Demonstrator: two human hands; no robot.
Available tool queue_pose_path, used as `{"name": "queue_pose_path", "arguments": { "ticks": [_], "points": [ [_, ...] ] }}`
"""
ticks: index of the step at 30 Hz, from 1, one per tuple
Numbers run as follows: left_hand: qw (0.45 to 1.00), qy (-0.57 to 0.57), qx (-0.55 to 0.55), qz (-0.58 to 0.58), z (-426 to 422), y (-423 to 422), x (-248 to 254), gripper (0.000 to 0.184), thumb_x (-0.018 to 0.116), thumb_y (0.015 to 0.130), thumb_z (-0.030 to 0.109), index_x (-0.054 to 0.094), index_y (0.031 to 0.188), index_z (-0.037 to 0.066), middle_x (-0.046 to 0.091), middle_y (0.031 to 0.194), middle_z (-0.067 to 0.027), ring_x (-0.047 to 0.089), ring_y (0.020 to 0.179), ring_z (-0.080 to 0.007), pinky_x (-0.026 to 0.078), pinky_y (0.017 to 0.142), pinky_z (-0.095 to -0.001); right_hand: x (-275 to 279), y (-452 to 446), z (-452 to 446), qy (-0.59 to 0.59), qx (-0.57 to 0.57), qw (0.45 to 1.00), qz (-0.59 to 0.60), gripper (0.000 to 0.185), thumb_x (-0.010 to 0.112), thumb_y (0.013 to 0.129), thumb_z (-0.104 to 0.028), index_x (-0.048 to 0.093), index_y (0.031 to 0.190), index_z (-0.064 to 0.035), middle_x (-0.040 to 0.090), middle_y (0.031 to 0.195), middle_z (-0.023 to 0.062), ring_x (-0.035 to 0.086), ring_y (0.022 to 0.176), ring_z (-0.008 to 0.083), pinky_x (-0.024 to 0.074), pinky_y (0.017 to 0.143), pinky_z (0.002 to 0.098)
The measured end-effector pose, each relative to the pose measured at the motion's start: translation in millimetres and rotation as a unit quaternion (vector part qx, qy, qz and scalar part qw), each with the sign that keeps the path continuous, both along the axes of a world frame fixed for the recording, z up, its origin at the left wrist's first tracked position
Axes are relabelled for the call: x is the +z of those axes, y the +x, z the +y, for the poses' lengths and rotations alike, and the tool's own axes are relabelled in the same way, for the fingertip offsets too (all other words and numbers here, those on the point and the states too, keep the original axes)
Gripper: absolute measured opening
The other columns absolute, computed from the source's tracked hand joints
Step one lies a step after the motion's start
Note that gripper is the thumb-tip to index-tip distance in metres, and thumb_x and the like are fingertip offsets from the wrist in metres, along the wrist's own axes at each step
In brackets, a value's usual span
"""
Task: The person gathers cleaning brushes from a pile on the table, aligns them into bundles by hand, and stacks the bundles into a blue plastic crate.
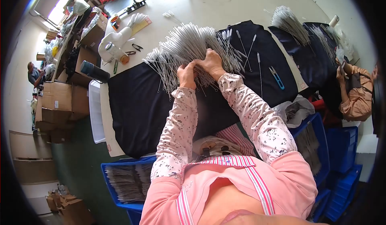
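Note:
A large heap of thin white straw brushes [189, 40] with wire stems and looped ends lies on a black cloth [132, 100]. At the near edge of the heap my left hand [187, 75] is closed, its fingertips among the wire stems. Just beside it, my right hand [212, 63] also has its fingers curled around stems, thumb close to the left hand. How many brushes each hand grips is hidden. A few single brushes [259, 68] lie apart on the right of the cloth, near blue-handled thread snips [277, 78].
Left on the table are a glass jar [114, 50], small black snips [137, 47] and a dark bottle [94, 71]. Blue crates [110, 185] with brushes stand by my body. A co-worker [358, 90] sits at the right, near another brush pile [289, 22].

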State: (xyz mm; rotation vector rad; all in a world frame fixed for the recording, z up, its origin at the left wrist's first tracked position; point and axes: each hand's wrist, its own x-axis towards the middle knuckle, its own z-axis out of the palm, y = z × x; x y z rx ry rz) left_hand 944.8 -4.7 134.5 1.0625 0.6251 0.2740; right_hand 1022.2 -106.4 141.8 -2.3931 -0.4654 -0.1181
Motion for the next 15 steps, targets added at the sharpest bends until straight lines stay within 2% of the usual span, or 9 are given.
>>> {"name": "queue_pose_path", "arguments": {
  "ticks": [2,6,7,10,11,12,13,15],
  "points": [
    [1.000,-0.011,0.004,-0.018,0,0,0,0.042,0.068,0.081,0.019,0.052,0.113,-0.003,0.061,0.095,-0.0058,0.060,0.078,-0.0156,0.049,0.065,-0.0281,6,-1,0,0.031,0.017,0.997,0.065,0.057,0.078,0.067,-0.043,0.059,0.097,0.0018,0.062,0.099,0.0187,0.061,0.094,0.0336,0.0503,0.081,0.0386],
    [0.996,-0.059,-0.045,-0.050,0,-10,16,0.041,0.074,0.080,0.026,0.057,0.106,-0.001,0.061,0.090,-0.0034,0.060,0.073,-0.0124,0.048,0.062,-0.0245,8,-22,5,0.020,0.079,0.993,-0.084,0.042,0.073,0.072,-0.031,0.058,0.094,0.0011,0.062,0.094,0.0166,0.060,0.090,0.0324,0.0503,0.079,0.0380],
    [0.994,-0.075,-0.044,-0.073,-1,-14,26,0.037,0.075,0.080,0.022,0.058,0.104,0.001,0.062,0.088,-0.0022,0.060,0.070,-0.0124,0.048,0.059,-0.0238,7,-33,8,0.022,0.099,0.986,-0.132,0.038,0.071,0.072,-0.028,0.058,0.093,0.0015,0.062,0.092,0.0169,0.060,0.089,0.0336,0.0503,0.078,0.0397],
    [0.989,-0.084,0.026,-0.123,5,-9,1,0.022,0.071,0.083,0.025,0.063,0.094,0.007,0.064,0.083,-0.0015,0.061,0.073,-0.0130,0.050,0.064,-0.0270,1,-58,13,-0.016,0.146,0.965,-0.218,0.031,0.067,0.073,-0.022,0.060,0.093,0.0011,0.061,0.092,0.0154,0.059,0.090,0.0324,0.0483,0.078,0.0407],
    [0.985,-0.120,0.023,-0.121,9,-18,7,0.014,0.069,0.084,0.016,0.064,0.091,0.005,0.065,0.084,-0.0039,0.063,0.073,-0.0158,0.052,0.067,-0.0299,0,-66,15,-0.036,0.160,0.958,-0.237,0.030,0.066,0.073,-0.020,0.061,0.094,0.0007,0.061,0.092,0.0144,0.058,0.091,0.0311,0.0474,0.079,0.0404],
    [0.979,-0.149,0.033,-0.132,14,-19,-2,0.012,0.068,0.084,0.014,0.064,0.090,0.005,0.065,0.084,-0.0047,0.063,0.074,-0.0161,0.052,0.068,-0.0302,0,-72,16,-0.054,0.173,0.950,-0.255,0.029,0.064,0.073,-0.019,0.062,0.094,0.0003,0.060,0.093,0.0135,0.057,0.092,0.0299,0.0465,0.080,0.0401],
    [0.973,-0.176,0.041,-0.144,21,-18,-15,0.010,0.067,0.084,0.012,0.065,0.089,0.004,0.065,0.084,-0.0055,0.063,0.074,-0.0163,0.053,0.068,-0.0306,2,-74,11,-0.007,0.215,0.949,-0.230,0.034,0.065,0.075,-0.021,0.063,0.101,0.0005,0.062,0.099,0.0130,0.056,0.098,0.0294,0.0440,0.085,0.0417],
    [0.953,-0.260,0.039,-0.149,26,-25,-16,0.004,0.063,0.082,0.005,0.064,0.086,0.002,0.066,0.084,-0.0073,0.063,0.073,-0.0171,0.053,0.071,-0.0313,18,-76,5,0.075,0.217,0.942,-0.247,0.035,0.066,0.078,-0.024,0.063,0.102,0.0000,0.062,0.105,0.0129,0.055,0.101,0.0297,0.0436,0.086,0.0416]
  ]
}}
